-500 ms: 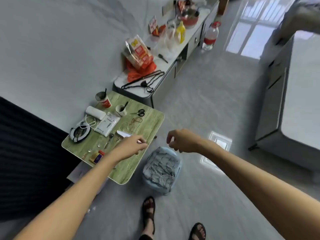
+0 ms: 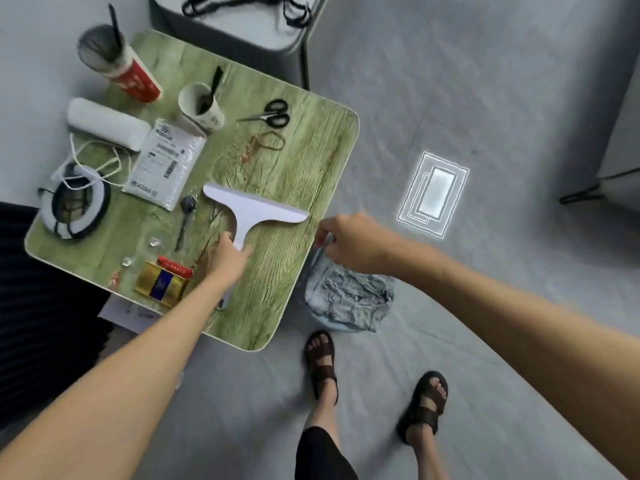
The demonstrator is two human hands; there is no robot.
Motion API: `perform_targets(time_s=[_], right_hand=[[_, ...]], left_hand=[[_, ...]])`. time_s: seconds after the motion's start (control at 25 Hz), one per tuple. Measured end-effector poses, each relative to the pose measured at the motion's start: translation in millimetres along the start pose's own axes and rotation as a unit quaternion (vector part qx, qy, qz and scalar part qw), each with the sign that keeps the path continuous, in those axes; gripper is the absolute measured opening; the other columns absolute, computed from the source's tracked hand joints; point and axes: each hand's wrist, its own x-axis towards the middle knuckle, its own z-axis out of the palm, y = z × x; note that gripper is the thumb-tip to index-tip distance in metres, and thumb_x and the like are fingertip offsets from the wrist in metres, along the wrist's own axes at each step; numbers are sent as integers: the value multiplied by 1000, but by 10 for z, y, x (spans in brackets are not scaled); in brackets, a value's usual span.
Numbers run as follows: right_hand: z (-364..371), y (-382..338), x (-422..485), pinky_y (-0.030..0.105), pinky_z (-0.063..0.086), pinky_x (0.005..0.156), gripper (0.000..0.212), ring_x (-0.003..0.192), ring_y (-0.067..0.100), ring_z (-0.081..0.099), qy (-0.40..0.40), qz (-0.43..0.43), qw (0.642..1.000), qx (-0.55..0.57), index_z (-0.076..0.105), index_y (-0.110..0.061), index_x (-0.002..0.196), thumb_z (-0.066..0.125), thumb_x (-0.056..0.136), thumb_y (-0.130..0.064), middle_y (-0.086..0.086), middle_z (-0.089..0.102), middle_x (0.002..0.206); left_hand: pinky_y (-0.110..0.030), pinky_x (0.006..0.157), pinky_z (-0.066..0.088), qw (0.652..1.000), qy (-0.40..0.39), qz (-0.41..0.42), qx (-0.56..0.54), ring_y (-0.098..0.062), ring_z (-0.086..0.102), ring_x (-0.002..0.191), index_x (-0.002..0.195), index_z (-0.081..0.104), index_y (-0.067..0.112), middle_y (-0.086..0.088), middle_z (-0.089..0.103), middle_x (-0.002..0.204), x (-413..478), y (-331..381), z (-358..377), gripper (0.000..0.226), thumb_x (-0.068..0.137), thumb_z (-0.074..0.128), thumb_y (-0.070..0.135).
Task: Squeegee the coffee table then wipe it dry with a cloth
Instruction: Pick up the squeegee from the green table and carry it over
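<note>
Left hand [image 2: 227, 258] fingers [image 2: 225, 239] are curled round the squeegee [image 2: 254, 211] handle, blade set toward twelve o'clock on the green surface [image 2: 311, 161], seemingly ready for a pull. At three o'clock, the right hand [image 2: 349, 240] is closed on the basin [image 2: 341, 328] rim, the cloth [image 2: 349, 297] kept inside for drying.

Your left hand [image 2: 227, 259] covers most of the squeegee [image 2: 254, 209] handle it grips, your right hand [image 2: 349, 242] hides its own fingertips where it curls over the bin [image 2: 332, 325] rim, the top edge cuts off the bench [image 2: 242, 32], and the packet [image 2: 166, 161] print is too small to read.
</note>
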Motion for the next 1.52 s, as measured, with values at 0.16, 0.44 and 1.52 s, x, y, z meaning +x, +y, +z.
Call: perform_targets(time_s=[0.16,0.44,1.52], right_hand=[[116,192,29,35,50,82,28,93,23,60,4,14,1000,8,66,-13,105,46,86,-8,5,67,104],[-535,318,-963,31,49,65,27,70,21,58,49,64,996,48,67,-15,103,49,85,-4,3,62,80],[-4747,3917,-4602,28,35,47,46,52,20,46,334,175,889,259,54,-8,76,50,94,-50,6,53,67]], left_hand=[[-32,67,37,994,30,-9,104,-39,60,98,119,51,1,-24,61,116,93,-16,158,28,96,50,17],[-25,52,36,964,-199,72,-159,-14,41,52,90,57,1,-7,60,70,-1019,974,-441,15,94,56,15],[-28,66,55,809,-112,520,251,-8,69,60,111,59,27,7,72,89,-4495,7751,225,29,87,56,43]])
